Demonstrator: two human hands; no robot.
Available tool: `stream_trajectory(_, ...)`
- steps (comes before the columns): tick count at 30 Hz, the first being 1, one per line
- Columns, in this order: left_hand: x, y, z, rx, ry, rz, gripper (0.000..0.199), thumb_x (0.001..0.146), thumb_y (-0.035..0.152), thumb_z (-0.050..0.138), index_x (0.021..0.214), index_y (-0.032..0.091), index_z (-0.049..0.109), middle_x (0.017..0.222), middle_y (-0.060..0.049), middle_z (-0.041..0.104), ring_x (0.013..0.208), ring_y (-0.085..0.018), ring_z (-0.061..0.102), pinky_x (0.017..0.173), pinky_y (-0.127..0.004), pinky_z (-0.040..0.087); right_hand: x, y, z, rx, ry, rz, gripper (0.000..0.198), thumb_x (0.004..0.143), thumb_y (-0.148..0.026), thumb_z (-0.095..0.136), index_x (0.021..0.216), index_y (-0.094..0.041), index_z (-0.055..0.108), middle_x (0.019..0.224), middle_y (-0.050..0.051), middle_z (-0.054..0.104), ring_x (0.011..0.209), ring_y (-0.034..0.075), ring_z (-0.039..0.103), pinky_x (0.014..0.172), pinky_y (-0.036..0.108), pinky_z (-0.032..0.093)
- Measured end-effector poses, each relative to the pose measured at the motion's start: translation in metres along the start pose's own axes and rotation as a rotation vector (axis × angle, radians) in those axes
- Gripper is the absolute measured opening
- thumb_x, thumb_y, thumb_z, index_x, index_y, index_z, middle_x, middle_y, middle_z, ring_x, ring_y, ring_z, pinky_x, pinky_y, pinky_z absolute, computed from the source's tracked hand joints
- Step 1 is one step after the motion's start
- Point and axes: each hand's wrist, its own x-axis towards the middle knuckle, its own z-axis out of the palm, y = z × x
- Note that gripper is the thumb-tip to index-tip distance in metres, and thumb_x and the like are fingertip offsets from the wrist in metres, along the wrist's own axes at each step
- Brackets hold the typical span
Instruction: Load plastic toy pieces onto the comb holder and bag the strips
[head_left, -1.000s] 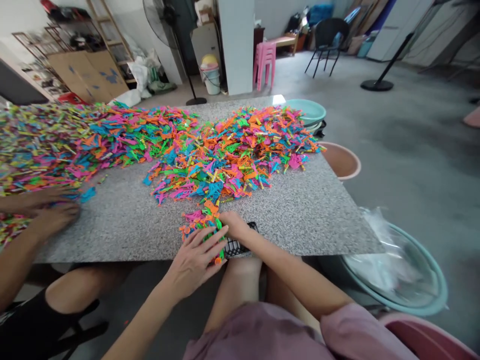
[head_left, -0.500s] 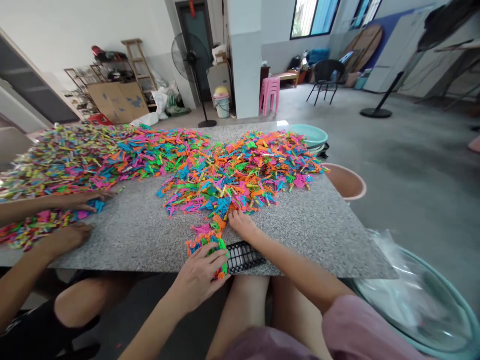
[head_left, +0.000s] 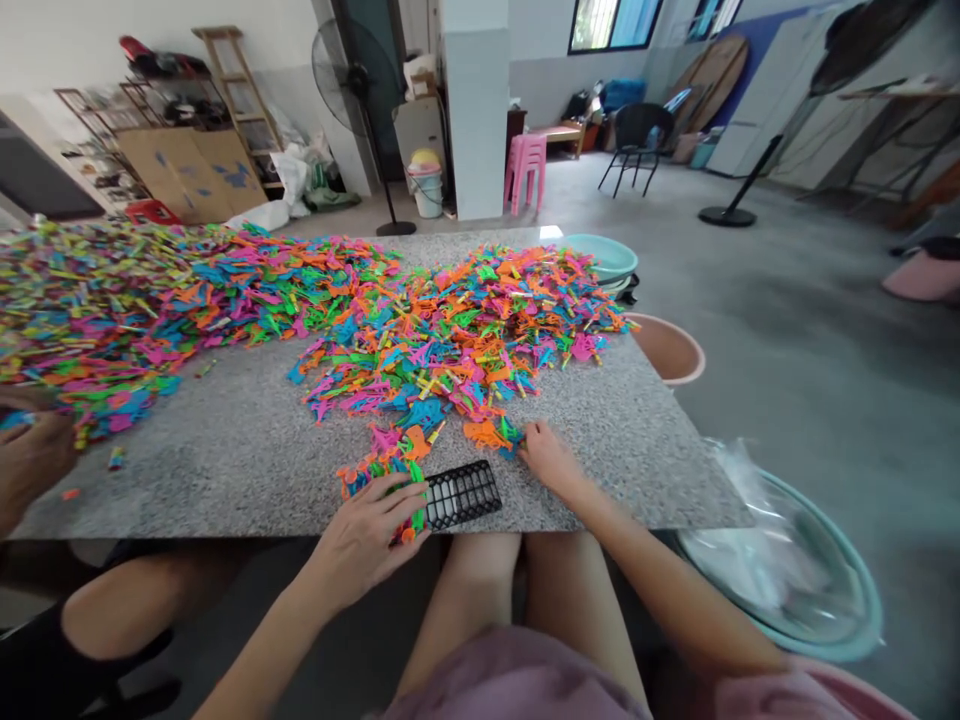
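Observation:
My left hand (head_left: pixel 373 520) curls over the left end of a black plastic lattice basket (head_left: pixel 465 495) near the table's front edge. Colourful plastic pieces (head_left: pixel 414 490) with round orange ends are packed under and beside its fingers; the basket's right part shows bare lattice. To the right, my right hand (head_left: pixel 551 458) is closed at the edge of a few loose pieces, its fingertips on a small blue plastic piece (head_left: pixel 512 437). Orange pieces (head_left: pixel 484 433) lie just left of it. Behind both hands spreads a large heap of pink, orange, green and blue plastic pieces (head_left: pixel 450 350).
The speckled stone table (head_left: pixel 622 440) holds another heap (head_left: pixel 97 300) at the left, where a co-worker's hand (head_left: pixel 34 455) works. Tubs stand off the right edge: a turquoise one (head_left: pixel 607 255), a pinkish one (head_left: pixel 686 365) and one with clear plastic bags (head_left: pixel 862 600).
My right hand has moved right, away from the heap, and orange and blue pieces now lie by its fingers. My left hand stays at the basket. The co-worker's hands have shifted left.

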Motion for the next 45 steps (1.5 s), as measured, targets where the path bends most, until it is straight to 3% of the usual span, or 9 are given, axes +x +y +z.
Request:
stream_trajectory(5,-0.006,0.001,0.002,-0.008,-0.012,-0.029,0.019,0.090,0.025,0.059,0.106,0.020,0.066,0.120,-0.005,0.069,0.118,-0.025,0.057,0.097,-0.041,0.053,0.000,0.010,-0.020,-0.092,0.090,0.152,0.035,0.086,0.002,0.031,0.105,-0.006,0.059,0.096,0.023,0.063,0.084,0.028,0.065,0.071,0.035,0.046)
stream_trajectory(13,-0.001,0.003,0.001,-0.004,-0.011,-0.030,0.028,0.091,0.026,0.056,0.117,0.018,0.064,0.120,-0.007,0.068,0.118,-0.025,0.056,0.100,-0.042,0.051,-0.021,0.024,-0.011,0.213,0.280,0.205,0.019,0.090,-0.022,0.047,0.100,-0.011,0.060,0.096,0.016,0.063,0.083,0.024,0.062,0.072,0.033,0.047)
stream_trajectory(15,-0.001,0.004,0.002,0.002,0.002,-0.030,0.030,0.090,0.026,0.057,0.119,0.018,0.063,0.119,-0.007,0.068,0.117,-0.025,0.057,0.100,-0.042,0.051,-0.029,0.003,0.000,0.421,0.174,0.203,0.019,0.091,-0.026,0.048,0.096,-0.013,0.060,0.083,0.011,0.066,0.076,0.023,0.064,0.069,0.032,0.048)
stream_trajectory(19,-0.001,0.004,0.003,0.004,-0.024,-0.053,0.028,0.090,0.026,0.057,0.116,0.019,0.064,0.121,-0.006,0.067,0.118,-0.025,0.056,0.101,-0.042,0.050,-0.049,-0.059,0.027,0.951,-0.257,0.032,0.008,0.085,-0.021,0.055,0.093,-0.019,0.057,0.078,0.003,0.069,0.071,0.019,0.068,0.064,0.027,0.052)
stream_trajectory(22,-0.001,0.004,0.002,0.007,-0.044,-0.056,0.026,0.091,0.027,0.057,0.114,0.018,0.065,0.123,-0.006,0.066,0.120,-0.026,0.055,0.101,-0.043,0.050,-0.061,-0.097,0.042,1.112,-0.308,-0.053,0.019,0.084,-0.019,0.052,0.103,-0.020,0.053,0.086,0.000,0.071,0.074,0.016,0.070,0.062,0.023,0.053)
stream_trajectory(29,-0.002,0.003,0.004,-0.014,-0.052,-0.055,0.027,0.090,0.026,0.058,0.116,0.019,0.063,0.123,-0.006,0.066,0.121,-0.026,0.054,0.102,-0.042,0.048,-0.054,-0.106,0.034,0.551,-0.167,-0.149,0.016,0.077,-0.022,0.060,0.092,-0.019,0.060,0.077,0.003,0.071,0.074,0.020,0.068,0.066,0.025,0.046)
stream_trajectory(37,-0.003,0.005,0.005,-0.020,-0.040,-0.082,0.041,0.092,0.035,0.058,0.130,0.021,0.054,0.124,-0.007,0.064,0.120,-0.026,0.052,0.099,-0.041,0.048,-0.055,-0.127,0.018,0.249,-0.274,-0.345,0.033,0.079,-0.021,0.061,0.111,-0.012,0.057,0.097,0.013,0.071,0.086,0.024,0.067,0.069,0.027,0.044)
stream_trajectory(41,-0.003,0.000,0.010,-0.020,-0.018,-0.074,0.029,0.093,0.035,0.057,0.118,0.021,0.061,0.120,-0.006,0.066,0.118,-0.025,0.053,0.099,-0.040,0.048,-0.033,-0.092,0.007,0.252,-0.237,-0.520,0.019,0.086,-0.019,0.058,0.104,-0.017,0.060,0.099,0.008,0.069,0.090,0.021,0.065,0.074,0.026,0.045)
stream_trajectory(45,-0.004,-0.005,0.011,-0.014,-0.047,-0.043,0.028,0.091,0.033,0.060,0.117,0.022,0.061,0.125,-0.006,0.064,0.119,-0.025,0.053,0.101,-0.041,0.047,0.021,-0.038,-0.027,0.005,0.000,-0.317,0.024,0.091,-0.009,0.045,0.103,-0.018,0.063,0.110,0.011,0.064,0.094,0.020,0.063,0.077,0.028,0.046)
